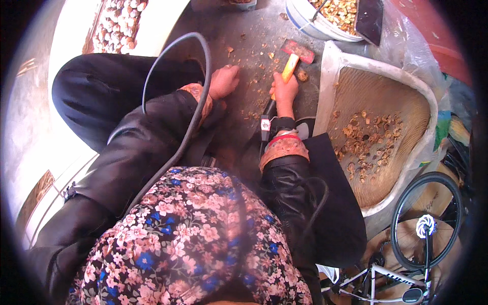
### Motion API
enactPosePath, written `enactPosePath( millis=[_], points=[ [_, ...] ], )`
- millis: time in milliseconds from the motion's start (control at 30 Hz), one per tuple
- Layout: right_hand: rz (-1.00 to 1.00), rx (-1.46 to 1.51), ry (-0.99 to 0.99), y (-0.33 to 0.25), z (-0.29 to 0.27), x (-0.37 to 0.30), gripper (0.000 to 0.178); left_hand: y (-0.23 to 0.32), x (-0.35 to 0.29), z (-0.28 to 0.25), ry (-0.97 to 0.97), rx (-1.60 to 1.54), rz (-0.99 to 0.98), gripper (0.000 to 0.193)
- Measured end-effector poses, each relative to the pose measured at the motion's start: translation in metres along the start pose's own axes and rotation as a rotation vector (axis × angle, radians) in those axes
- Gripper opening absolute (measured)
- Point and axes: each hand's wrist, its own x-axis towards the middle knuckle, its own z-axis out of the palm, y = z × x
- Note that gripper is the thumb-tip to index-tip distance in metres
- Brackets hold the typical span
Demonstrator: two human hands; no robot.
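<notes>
My right hand [283,91] grips the yellow-and-black handle of a hammer [292,65] whose red head [299,51] rests low over the grey stone floor. A single walnut [303,76] lies just right of the handle. My left hand [223,81] is down on the floor to the left, fingers curled among scattered shell bits [254,61]; whether it holds a nut I cannot tell. Both forearms wear black sleeves with patterned cuffs.
A woven tray [422,91] with cracked shells and kernels sits to the right. A white bucket [305,20] of nuts stands at the top, and a heap of whole walnuts [114,25] at the top left. A bicycle [422,229] lies at the lower right. A grey cable [195,101] crosses my left arm.
</notes>
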Motion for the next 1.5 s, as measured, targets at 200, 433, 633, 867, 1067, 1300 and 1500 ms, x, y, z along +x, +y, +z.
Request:
enactPosePath(
  millis=[200,433,633,867,1067,1300,1500],
  points=[
    [0.038,0.024,-0.017,-0.009,0.001,-0.009,0.023,0.025,0.032,-0.035,0.182,-0.259,-0.256,0.01],
    [0.041,0.012,0.003,-0.017,0.001,-0.019,0.022,0.126,0.109,-0.119,0.318,-0.92,-0.099,0.014],
    [0.022,0.031,-0.003,-0.029,0.002,-0.03,0.02,0.163,0.149,-0.165,0.5,-0.948,0.27,0.021],
    [-0.058,-0.084,0.051,-0.041,-0.003,-0.043,0.022,0.092,0.077,-0.055,0.268,-0.234,0.002,0.014],
    [-0.032,-0.028,-0.021,-0.089,-0.015,-0.05,0.025,0.105,0.059,-0.02,0.012,-0.244,0.289,0.029],
    [-0.006,-0.043,-0.105,-0.134,-0.011,-0.071,0.019,0.116,0.068,-0.049,-0.15,-0.224,0.349,0.027],
    [0.002,-0.027,-0.116,-0.151,-0.006,-0.078,0.021,0.131,0.066,-0.063,-0.242,-0.544,-0.068,0.023]
  ],
)
